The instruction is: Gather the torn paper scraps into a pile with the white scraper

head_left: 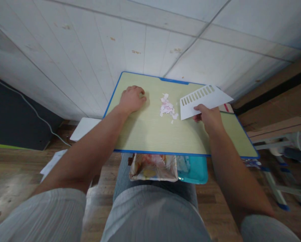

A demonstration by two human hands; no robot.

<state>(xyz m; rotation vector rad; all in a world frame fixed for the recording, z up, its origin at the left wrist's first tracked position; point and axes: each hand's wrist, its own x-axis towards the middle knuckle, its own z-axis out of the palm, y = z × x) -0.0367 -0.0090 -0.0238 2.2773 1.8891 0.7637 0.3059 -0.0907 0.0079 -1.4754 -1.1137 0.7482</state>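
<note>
My right hand (209, 117) pinches a flat white sheet (200, 102) with a row of oblong slots cut near its upper edge. It is held tilted over the right half of a pale yellow-green tabletop (147, 134) with a blue rim. Left of the sheet lies a small loose pile of torn pale-pink and white paper scraps (167, 107), with a few bits apart from it. My left hand (133, 99) rests on the tabletop left of the pile, fingers loosely bent, thumb apart from them, nothing in it.
Below the table's front edge, a patterned open box (154, 176) and a turquoise tray (200, 171) sit at my lap. A white panelled wall (130, 43) stands behind the table. Partly behind my right hand lies a red-and-white item (226, 108). Brown cardboard (273, 101) stands to the right.
</note>
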